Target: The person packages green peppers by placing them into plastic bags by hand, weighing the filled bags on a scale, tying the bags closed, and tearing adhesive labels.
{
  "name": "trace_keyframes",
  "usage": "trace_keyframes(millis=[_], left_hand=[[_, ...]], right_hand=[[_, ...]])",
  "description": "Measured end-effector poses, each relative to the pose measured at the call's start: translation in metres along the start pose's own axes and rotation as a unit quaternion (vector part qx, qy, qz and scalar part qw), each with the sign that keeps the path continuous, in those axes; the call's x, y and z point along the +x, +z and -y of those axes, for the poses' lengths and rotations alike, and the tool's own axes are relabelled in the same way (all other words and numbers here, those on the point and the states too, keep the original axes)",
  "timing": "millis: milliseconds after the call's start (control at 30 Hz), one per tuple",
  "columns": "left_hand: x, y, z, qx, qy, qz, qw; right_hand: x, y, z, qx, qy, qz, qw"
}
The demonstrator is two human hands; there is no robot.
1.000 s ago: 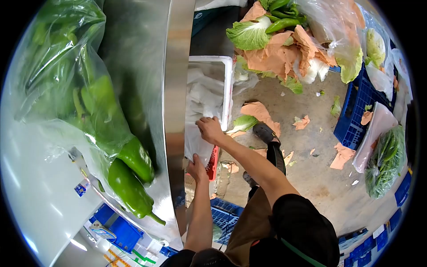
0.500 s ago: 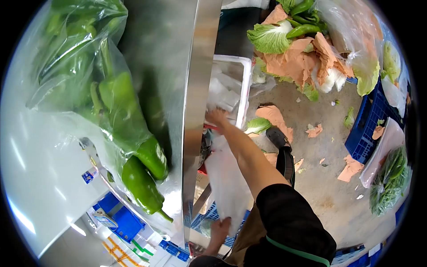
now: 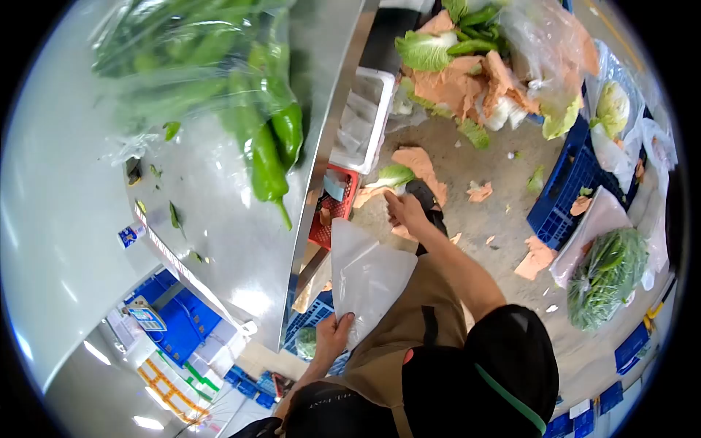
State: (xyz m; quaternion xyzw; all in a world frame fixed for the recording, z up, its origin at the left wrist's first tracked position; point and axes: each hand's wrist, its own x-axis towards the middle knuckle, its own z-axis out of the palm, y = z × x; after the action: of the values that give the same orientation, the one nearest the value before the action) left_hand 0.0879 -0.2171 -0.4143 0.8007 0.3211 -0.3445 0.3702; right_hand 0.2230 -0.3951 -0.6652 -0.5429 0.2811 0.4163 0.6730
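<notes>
A translucent plastic bag [image 3: 365, 274] hangs flat in front of the body, its wide end up. My left hand [image 3: 334, 336] pinches its lower end, thumb on top. My right hand [image 3: 407, 213] is above and to the right of the bag, apart from it, with its fingers loosely bent, slightly apart and nothing visible between them. It appears over the floor near a shoe [image 3: 421, 194] and a cabbage leaf [image 3: 395, 174]. On the steel table [image 3: 219, 270] lies a large clear bag of green peppers [image 3: 266, 164].
Below the table edge are a white foam box [image 3: 376, 117] with plastic bags and a red basket [image 3: 343, 208]. Leaves, peppers and torn orange paper [image 3: 449, 84] are heaped at the top. At right are a blue crate [image 3: 566, 193] and bagged greens [image 3: 610, 277].
The translucent bag has come away from the foam box and is now before the body. My right hand has left the box and moved right; my left hand has moved up. The view has shifted.
</notes>
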Motion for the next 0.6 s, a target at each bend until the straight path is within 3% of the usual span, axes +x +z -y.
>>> trace_keyframes(millis=[33,100,167,233,300,367,400,500,600], left_hand=[[-0.004,-0.002,0.002,0.011,0.011,0.016,1.0],[-0.009,-0.003,-0.002,0.029,0.04,0.035,0.998],[-0.02,-0.006,-0.029,0.05,0.095,0.043,0.993],[-0.025,-0.013,-0.044,0.082,0.142,0.064,0.984],[-0.025,-0.017,-0.047,0.09,0.17,0.064,0.979],[-0.031,-0.022,-0.055,0.089,0.21,0.053,0.972],[-0.027,-0.025,-0.053,0.173,0.211,0.057,0.96],[-0.031,-0.03,-0.056,0.169,0.261,0.015,0.95],[-0.052,-0.035,-0.1,0.059,0.309,-0.097,0.944]], right_hand=[[-0.024,-0.008,0.0,-0.005,0.014,-0.027,1.0],[-0.073,-0.013,0.02,-0.041,0.054,0.058,0.996],[-0.108,-0.008,0.03,0.029,0.004,0.106,0.994],[-0.118,-0.014,0.041,0.084,0.056,0.19,0.977],[-0.125,-0.018,0.052,0.234,0.037,0.16,0.958],[-0.145,-0.024,0.076,0.273,0.011,0.166,0.948],[-0.15,-0.025,0.084,0.293,-0.03,0.163,0.942],[-0.193,-0.022,0.122,0.235,-0.188,0.083,0.95],[-0.245,-0.001,0.159,0.094,-0.285,0.031,0.953]])
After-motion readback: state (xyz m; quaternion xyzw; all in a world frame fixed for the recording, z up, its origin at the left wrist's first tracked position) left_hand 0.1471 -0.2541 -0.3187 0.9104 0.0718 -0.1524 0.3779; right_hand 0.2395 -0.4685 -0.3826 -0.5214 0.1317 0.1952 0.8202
